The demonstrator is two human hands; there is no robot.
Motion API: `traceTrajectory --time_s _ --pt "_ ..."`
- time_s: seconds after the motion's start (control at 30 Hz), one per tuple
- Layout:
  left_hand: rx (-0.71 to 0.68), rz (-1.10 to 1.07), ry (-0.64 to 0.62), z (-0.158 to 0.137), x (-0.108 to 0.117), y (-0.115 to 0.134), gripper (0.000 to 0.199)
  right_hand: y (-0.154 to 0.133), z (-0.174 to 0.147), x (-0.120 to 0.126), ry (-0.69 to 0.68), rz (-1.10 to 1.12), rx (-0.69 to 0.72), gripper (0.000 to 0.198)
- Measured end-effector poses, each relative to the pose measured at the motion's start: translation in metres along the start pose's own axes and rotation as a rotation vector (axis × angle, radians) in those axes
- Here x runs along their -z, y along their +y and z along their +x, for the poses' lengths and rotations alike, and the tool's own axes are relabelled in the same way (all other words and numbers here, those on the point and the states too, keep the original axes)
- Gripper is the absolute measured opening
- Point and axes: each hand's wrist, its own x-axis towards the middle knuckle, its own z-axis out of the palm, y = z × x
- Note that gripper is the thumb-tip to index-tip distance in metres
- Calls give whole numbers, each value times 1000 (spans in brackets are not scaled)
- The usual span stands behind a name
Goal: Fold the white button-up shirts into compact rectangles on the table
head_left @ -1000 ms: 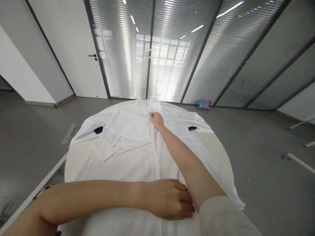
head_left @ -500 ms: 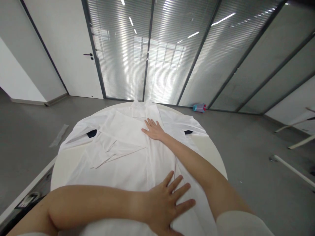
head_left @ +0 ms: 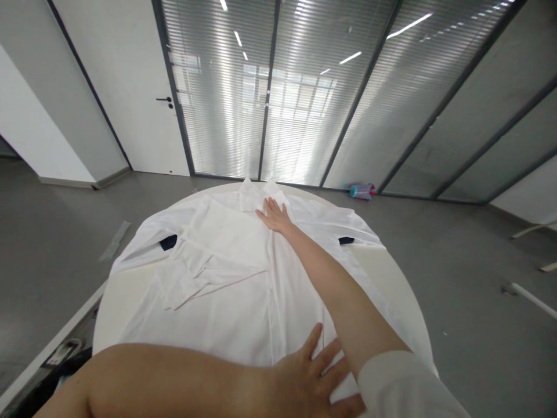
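Note:
A white button-up shirt [head_left: 235, 313] lies spread over a round white table [head_left: 404, 290], its collar at the far edge. One part of it is folded over on the left of the chest, with creases. Dark patches [head_left: 168, 242] show beside both sleeves. My right hand [head_left: 275, 216] rests flat on the shirt just below the collar, fingers stretched out. My left hand [head_left: 315, 377] is over the lower front of the shirt with fingers spread, partly behind my right forearm. Neither hand grips anything.
A blue and pink striped object [head_left: 362, 191] lies on the grey floor by the glass partition [head_left: 296, 116]. A clear plastic strip [head_left: 115, 240] is on the floor at left. White furniture legs [head_left: 533, 299] stand at right. A door [head_left: 130, 87] is at back left.
My right hand has slid up the shirt toward the collar. My left hand has moved down and to the right. The view has shifted slightly.

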Motion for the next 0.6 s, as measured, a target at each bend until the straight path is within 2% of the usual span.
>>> traceTrajectory --time_s 0.17,0.3,0.43,0.53,0.6 --pt "43 33 136 -1 -47 17 48 6 29 0 26 -11 -67 90" --pt "-92 95 163 -4 -68 29 40 9 43 -2 47 -6 -80 92" --pt "-84 38 213 -6 -58 33 38 13 48 5 74 135 -73 84" --pt "-116 -87 134 0 -31 20 37 21 38 17 182 311 -80 81" --pt "-106 -240 38 8 -10 2 36 29 17 25 248 352 -70 83"
